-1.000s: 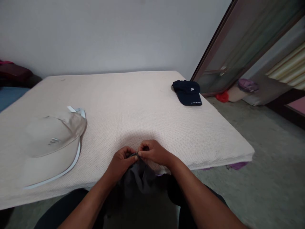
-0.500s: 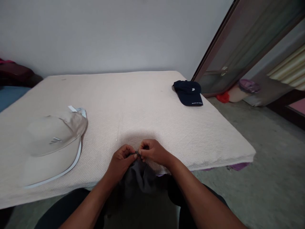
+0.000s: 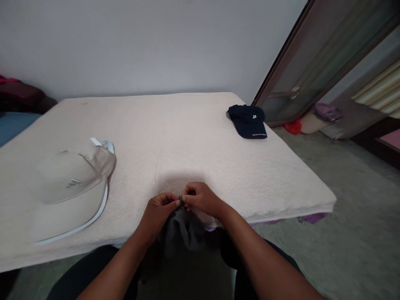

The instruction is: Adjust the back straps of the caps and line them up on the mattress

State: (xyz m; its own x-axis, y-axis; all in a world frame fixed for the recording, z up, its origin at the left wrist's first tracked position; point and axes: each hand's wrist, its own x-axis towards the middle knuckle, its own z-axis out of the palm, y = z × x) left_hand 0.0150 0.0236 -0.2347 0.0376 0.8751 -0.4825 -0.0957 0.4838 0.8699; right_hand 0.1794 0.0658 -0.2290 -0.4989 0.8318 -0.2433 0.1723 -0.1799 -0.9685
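Observation:
My left hand [image 3: 161, 209] and my right hand [image 3: 201, 200] meet at the near edge of the bed, fingertips pinched closed. Between them is a small dark strap end or buckle on a dark grey cloth item [image 3: 186, 229]. The cloth hangs down from my fingers toward my lap, in folds; its full shape is lost in shadow. On the bed to the left of my hands sits a beige cap [image 3: 73, 187] with a light trim along its brim. Farther off to the right lies a navy cap [image 3: 248, 121] with a white emblem.
The bed [image 3: 175, 133] has a pale textured cover and stands against a grey wall [image 3: 150, 46]. At the right are a glazed door [image 3: 300, 62] and the concrete floor [image 3: 350, 179]. A dark red bag-like object [image 3: 20, 96] is at the far left.
The fingers of my left hand have shifted slightly at the pinch. Both hands stay in nearly the same place, and the view has moved a little.

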